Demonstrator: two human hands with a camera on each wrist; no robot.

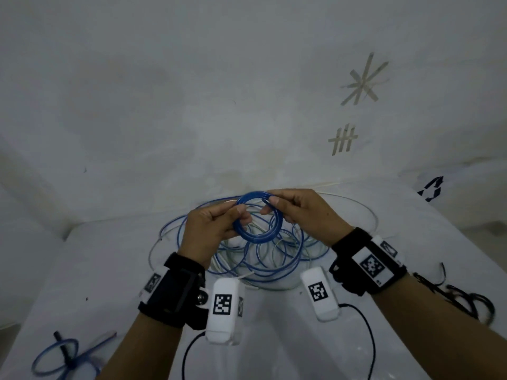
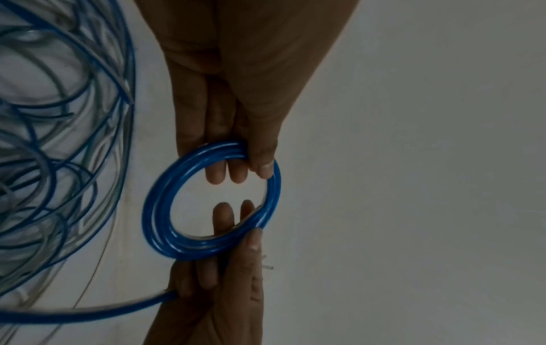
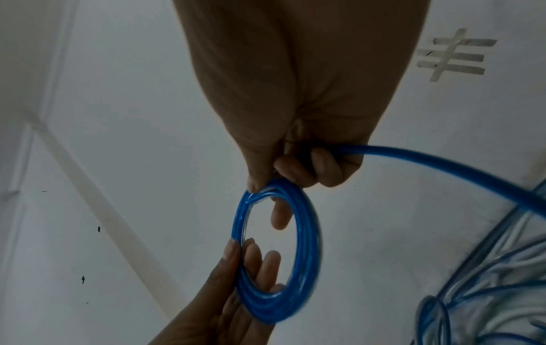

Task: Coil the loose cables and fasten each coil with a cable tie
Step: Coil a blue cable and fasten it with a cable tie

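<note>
A small blue coil (image 1: 267,237) (image 2: 153,205) (image 3: 310,245) hangs between both hands above the white table (image 1: 274,338). My left hand (image 1: 241,215) (image 2: 251,163) pinches its left side with thumb over fingers. My right hand (image 1: 270,205) (image 3: 267,191) pinches the opposite side. The cable's free length (image 3: 443,163) (image 2: 88,315) passes through the right hand's curled fingers and runs down to the loose tangle of blue and whitish cables (image 1: 274,267) (image 2: 59,140) (image 3: 487,280) lying under the hands.
A blue coil crossed by a black tie (image 1: 60,355) lies at the table's near left. Several black cable ties (image 1: 461,294) lie at the right edge. Tape marks (image 1: 362,80) stick to the wall behind the table.
</note>
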